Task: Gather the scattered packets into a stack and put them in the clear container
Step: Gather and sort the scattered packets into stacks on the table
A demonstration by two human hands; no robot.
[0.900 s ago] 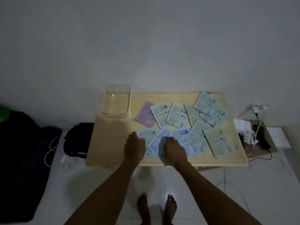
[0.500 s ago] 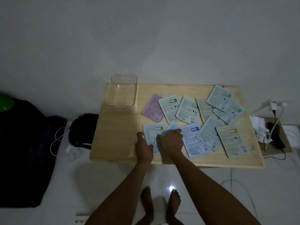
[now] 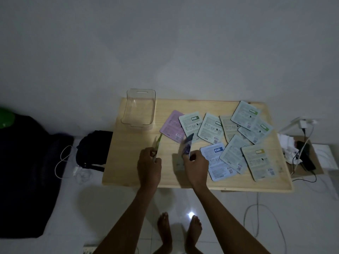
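Note:
Several flat packets lie scattered on the right half of a low wooden table, among them a pink packet and a blue-labelled packet. My left hand holds a green-labelled packet lifted on edge. My right hand holds a purple-printed packet, also raised off the table. The clear container stands empty at the table's far left corner, beyond my left hand.
A dark bag and a white cable lie on the floor left of the table. Chargers, cables and crumpled cloth sit to the right. My bare feet stand at the table's near edge.
Each hand has picked one packet up off the table and tilted it on edge; before, both hands were pressing on flat packets. The camera view has shifted.

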